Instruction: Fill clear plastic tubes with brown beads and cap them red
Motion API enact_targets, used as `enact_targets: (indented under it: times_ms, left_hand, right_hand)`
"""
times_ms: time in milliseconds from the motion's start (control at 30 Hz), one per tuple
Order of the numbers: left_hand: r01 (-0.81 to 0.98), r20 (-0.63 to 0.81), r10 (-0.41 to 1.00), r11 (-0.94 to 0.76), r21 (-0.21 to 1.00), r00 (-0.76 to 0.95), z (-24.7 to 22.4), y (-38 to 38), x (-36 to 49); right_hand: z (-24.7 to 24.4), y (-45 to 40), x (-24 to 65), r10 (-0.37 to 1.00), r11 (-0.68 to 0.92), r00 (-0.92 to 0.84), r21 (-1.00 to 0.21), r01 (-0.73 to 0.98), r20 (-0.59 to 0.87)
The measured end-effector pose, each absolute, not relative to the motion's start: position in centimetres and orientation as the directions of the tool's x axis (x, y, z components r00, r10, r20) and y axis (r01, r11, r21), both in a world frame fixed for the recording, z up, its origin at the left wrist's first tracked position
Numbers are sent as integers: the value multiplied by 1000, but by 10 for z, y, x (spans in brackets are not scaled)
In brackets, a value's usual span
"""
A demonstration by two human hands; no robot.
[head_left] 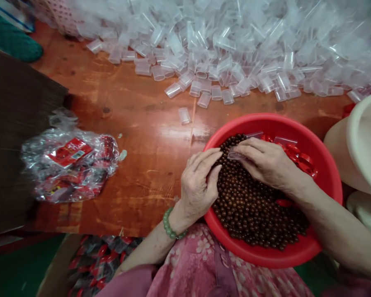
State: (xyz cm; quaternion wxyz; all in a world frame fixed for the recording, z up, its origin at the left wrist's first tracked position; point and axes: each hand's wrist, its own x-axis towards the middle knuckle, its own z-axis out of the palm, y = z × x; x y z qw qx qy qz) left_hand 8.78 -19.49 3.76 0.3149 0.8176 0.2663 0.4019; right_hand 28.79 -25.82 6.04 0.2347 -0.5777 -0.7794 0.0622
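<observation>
A red basin [335, 181] holds a heap of small shiny brown balls [253, 214]. My right hand [266, 161] reaches over the heap, its fingers closed around a small clear plastic container [235, 154] lying tilted against the balls. Facing it, my left hand [200, 177] rests at the basin's left side, fingers curved over the balls and thumb held apart. I see nothing gripped in it. Red caps [303, 159] lie behind the right hand in the basin, with a clear container [286, 141] among them. One more red cap [284, 203] sits on the balls.
A big pile of clear containers [216, 53] covers the back of the wooden table [142, 136]. At left lies a plastic bag [71, 161] of red packages. A cream bucket [343, 140] stands close at right. Below the table edge is a box of red-capped containers [102, 264].
</observation>
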Motion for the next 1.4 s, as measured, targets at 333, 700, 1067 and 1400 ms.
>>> enact_targets:
  times_ms: [333,700,1067,1400]
  left_hand:
    - [225,484,666,-691,687,568,35,-193,89]
    - [213,491,662,-694,688,566,32,-190,89]
    - [-12,311,690,-401,916,653,50,-204,68]
    - [39,117,418,-347,937,901,54,-192,79]
  right_hand:
    - [42,-256,263,885,454,-447,32,890,-130]
    - [45,-253,277,820,170,-543,-829,533,-181]
    - [63,-254,296,895,-94,-418,-982,162,-155]
    - [80,-259,292,943,26,-331,-983,182,-36]
